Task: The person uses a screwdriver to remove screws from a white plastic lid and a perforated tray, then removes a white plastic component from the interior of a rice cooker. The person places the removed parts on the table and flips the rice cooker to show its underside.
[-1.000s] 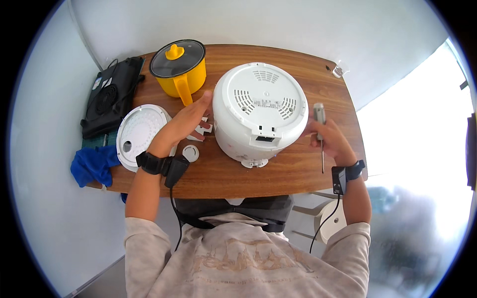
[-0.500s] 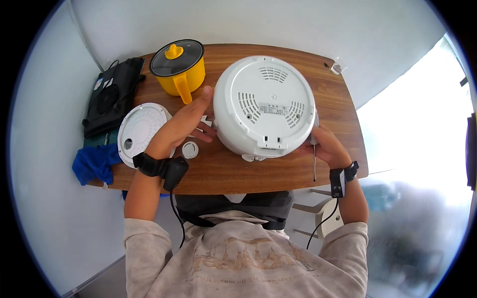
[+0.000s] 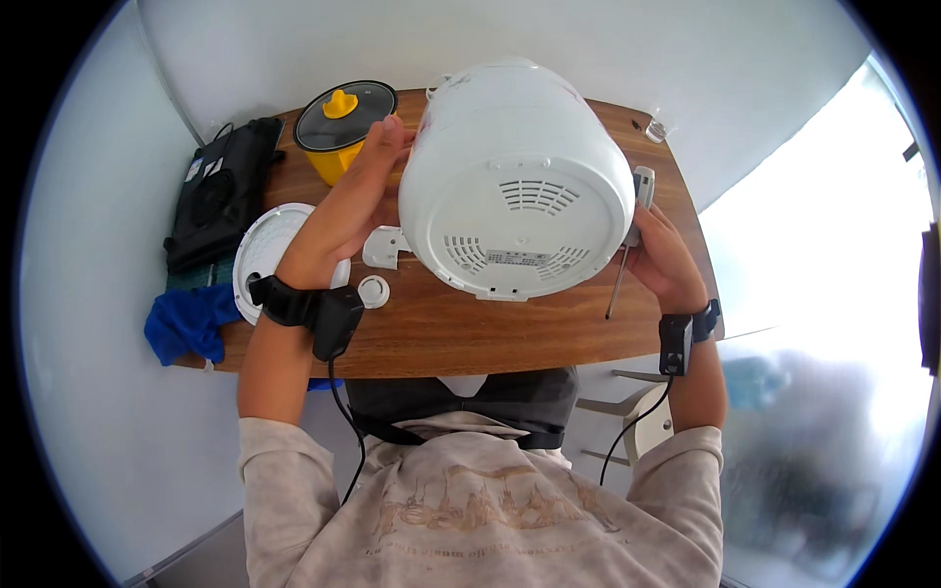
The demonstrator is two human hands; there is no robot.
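A white rice cooker body is tilted over the table, its vented underside toward me and its side wall facing up. My left hand is pressed along its left side, thumb up, with some fingertips hidden behind it. My right hand grips the right side near a grey-white side part. A screwdriver has its thin shank pointing down out of that hand; its handle is hidden. A white hinged-looking piece sticks out at the cooker's lower left, beside a small round white cap.
A yellow pot with a dark lid stands at the back left. Left of my arm lie a white perforated disc, a black flat device and a blue cloth. A small clear cup sits far right on the wooden table.
The rice cooker has been tipped, its underside swinging down toward me and its side wall coming into view. Both hands have moved up slightly with it; the left now presses its side.
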